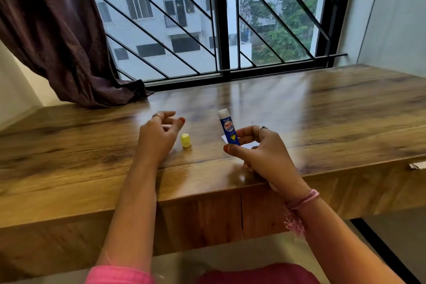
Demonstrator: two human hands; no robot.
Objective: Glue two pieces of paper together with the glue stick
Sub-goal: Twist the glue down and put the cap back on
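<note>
Right hand [260,150] pinching a blue glue stick [228,128] near its bottom, held up over the table [322,104], white tip bare, "fevi stik" in red and white letters down the side above a yellow heart. Left hand [159,132] holding nothing, fingers loosely curled, just beside the yellow cap [186,140] standing on the table. Bits of white paper [247,145] peeking out behind the right hand, mostly hidden.

One head-worn wide-angle view looks forward and down from close above the wooden desk [299,108], window [207,18] at twelve o'clock.
</note>
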